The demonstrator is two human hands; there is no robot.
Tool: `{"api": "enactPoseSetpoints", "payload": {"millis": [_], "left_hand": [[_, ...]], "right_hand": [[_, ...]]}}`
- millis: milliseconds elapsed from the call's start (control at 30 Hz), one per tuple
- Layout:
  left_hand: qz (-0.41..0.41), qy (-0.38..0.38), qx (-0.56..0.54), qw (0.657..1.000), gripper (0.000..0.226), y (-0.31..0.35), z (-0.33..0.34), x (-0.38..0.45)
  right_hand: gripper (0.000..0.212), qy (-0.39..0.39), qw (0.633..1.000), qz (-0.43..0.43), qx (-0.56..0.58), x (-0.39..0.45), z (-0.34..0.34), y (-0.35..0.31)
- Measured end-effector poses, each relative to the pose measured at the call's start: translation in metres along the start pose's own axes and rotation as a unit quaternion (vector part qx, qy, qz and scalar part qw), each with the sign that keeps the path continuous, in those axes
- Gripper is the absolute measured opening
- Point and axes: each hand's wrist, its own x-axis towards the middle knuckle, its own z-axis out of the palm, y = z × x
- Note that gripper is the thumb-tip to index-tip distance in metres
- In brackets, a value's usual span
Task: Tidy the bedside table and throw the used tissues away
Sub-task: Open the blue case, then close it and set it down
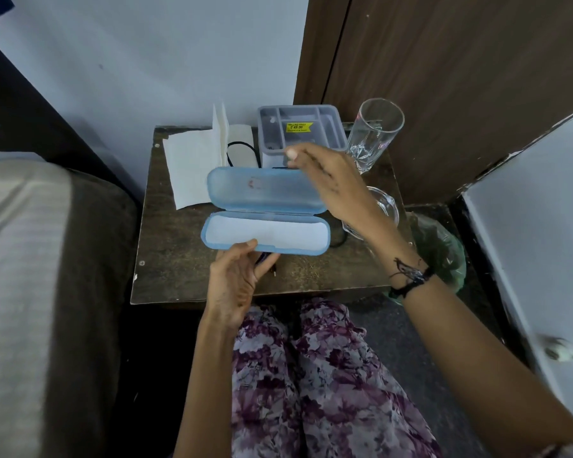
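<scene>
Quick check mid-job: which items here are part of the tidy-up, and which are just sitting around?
In the job: blue glasses case, open, held by left hand and right hand; white tissues; grey organiser tray; green bin bag.

Lying about: tall glass; glass bowl; black cable.
</scene>
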Motion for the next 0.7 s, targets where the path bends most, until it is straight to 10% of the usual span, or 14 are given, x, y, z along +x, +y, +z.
{"api": "enactPoseSetpoints", "payload": {"millis": [167,700], "left_hand": [[0.050,0.040,0.013,0.998,0.034,0.019,-0.011,-0.003],[0.074,0.076,-0.022,0.994,0.042,0.027,-0.032,0.000]], "right_hand": [[0.031,0.080,0.978,0.106,0.160,-0.020,0.013,0.010],[0.029,-0.101,0.972,0.210,-0.015,-0.054,0.081,0.002]]}}
